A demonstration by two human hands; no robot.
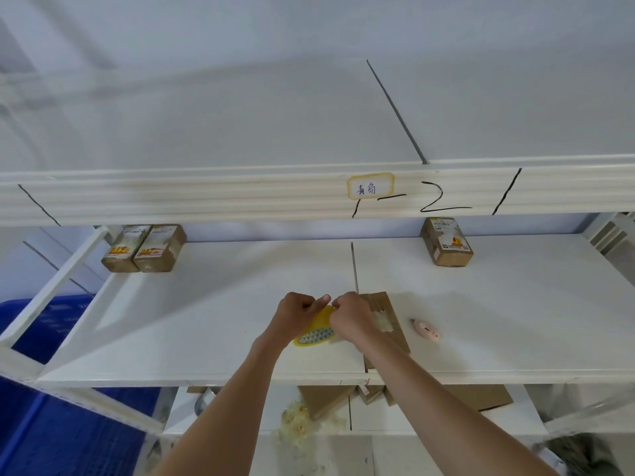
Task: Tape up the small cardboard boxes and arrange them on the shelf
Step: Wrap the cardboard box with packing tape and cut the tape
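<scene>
Two hands meet over the middle of the shelf (213, 304), near its front edge. The left hand (297, 312) curls around a yellow tape roll (318, 329), gripping it from the left side. The right hand (350, 317) has its fingers bent and pinched at the roll's top edge, right beside the left thumb; whether it has hold of the tape end cannot be told. The roll sits tilted between both hands, its patterned core facing down and forward.

Just right of the right hand, partly hidden under its wrist, an untaped box (386, 324) lies flat on the shelf, running from mid-depth to the front edge. A pink cutter (426, 329) lies just beside the box, on its right, apart from it.

At the shelf's back left corner a pair of boxes (144, 249) stand side by side, touching. Toward the back right a single box (446, 242) lies alone, well apart from the pair.

A label (370, 186) with handwriting is stuck on the front beam of the upper shelf. Below the shelf's front edge more cardboard (326, 400) lies on a lower level beside crumpled tape scraps (299, 424). A blue crate (51, 424) shows at the lower left.
</scene>
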